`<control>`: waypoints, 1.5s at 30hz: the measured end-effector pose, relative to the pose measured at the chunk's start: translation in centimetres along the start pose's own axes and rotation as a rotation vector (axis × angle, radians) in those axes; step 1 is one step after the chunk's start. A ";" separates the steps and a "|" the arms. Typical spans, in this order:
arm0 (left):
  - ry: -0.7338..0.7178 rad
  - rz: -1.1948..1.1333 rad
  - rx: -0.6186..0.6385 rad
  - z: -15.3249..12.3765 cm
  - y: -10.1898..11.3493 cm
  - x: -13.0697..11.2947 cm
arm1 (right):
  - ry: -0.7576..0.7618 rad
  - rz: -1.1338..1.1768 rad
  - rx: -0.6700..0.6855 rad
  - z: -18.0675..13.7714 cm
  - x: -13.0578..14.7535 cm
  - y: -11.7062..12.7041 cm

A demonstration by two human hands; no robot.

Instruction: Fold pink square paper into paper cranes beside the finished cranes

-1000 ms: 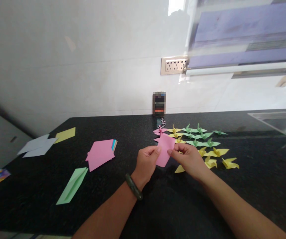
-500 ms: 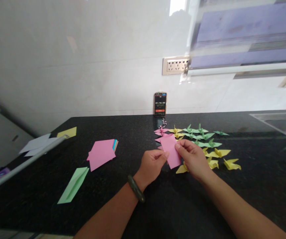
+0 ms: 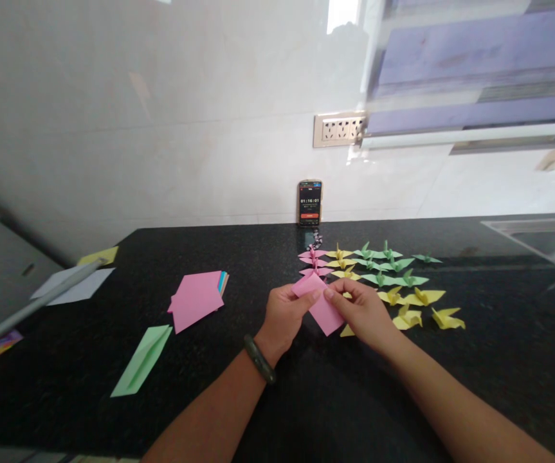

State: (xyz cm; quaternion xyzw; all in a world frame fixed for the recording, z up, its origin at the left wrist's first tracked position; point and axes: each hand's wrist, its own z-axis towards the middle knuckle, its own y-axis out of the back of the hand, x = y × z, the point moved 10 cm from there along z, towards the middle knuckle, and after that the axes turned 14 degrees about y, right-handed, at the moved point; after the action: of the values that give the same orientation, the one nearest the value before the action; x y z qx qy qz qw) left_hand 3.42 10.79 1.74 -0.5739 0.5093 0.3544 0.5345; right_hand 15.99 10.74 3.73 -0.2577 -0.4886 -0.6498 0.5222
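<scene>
A folded pink origami paper (image 3: 325, 312) is held tilted between both hands, above the dark counter. My left hand (image 3: 285, 315), with a dark bangle at the wrist, pinches its left edge with the thumb on top. My right hand (image 3: 361, 312) pinches the upper right edge between thumb and fingers. Just behind the hands stand rows of folded paper cranes: pink cranes (image 3: 312, 262), yellow cranes (image 3: 423, 296) and green cranes (image 3: 386, 251). Part of the yellow and pink ones is hidden by my hands and the paper.
Left of my hands lie a stack of pink sheets (image 3: 197, 299) and a folded green paper (image 3: 142, 360). White sheets (image 3: 79, 286) and a yellow sheet (image 3: 101, 256) lie far left, behind a grey bar (image 3: 60, 289). A phone (image 3: 310, 203) showing a timer leans against the wall.
The pink paper has been turned, its top edge swinging leftward, and both hands have shifted slightly left with it. The yellow and white sheets and bar at far left have shifted in view.
</scene>
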 end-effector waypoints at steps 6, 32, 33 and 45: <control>-0.046 0.129 -0.054 0.2 0.4 -0.2 | 0.134 -0.145 -0.012 0.2 1.0 0.5; -0.674 1.348 -0.250 -3.1 -2.1 -5.6 | 0.681 -0.851 0.323 -0.6 5.8 -1.6; -0.664 1.339 -0.285 -2.8 -1.5 -5.9 | 0.669 -0.870 0.309 -0.4 5.7 -1.2; -0.707 1.288 -0.180 -3.4 -3.1 -5.0 | 0.682 -0.862 0.343 -0.7 6.2 -2.2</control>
State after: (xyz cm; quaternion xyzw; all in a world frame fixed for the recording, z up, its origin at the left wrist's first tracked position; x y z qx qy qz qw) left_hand 4.81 8.17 7.86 -0.0546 0.5113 0.8021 0.3037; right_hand 12.09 7.42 7.85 0.2773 -0.4517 -0.7618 0.3725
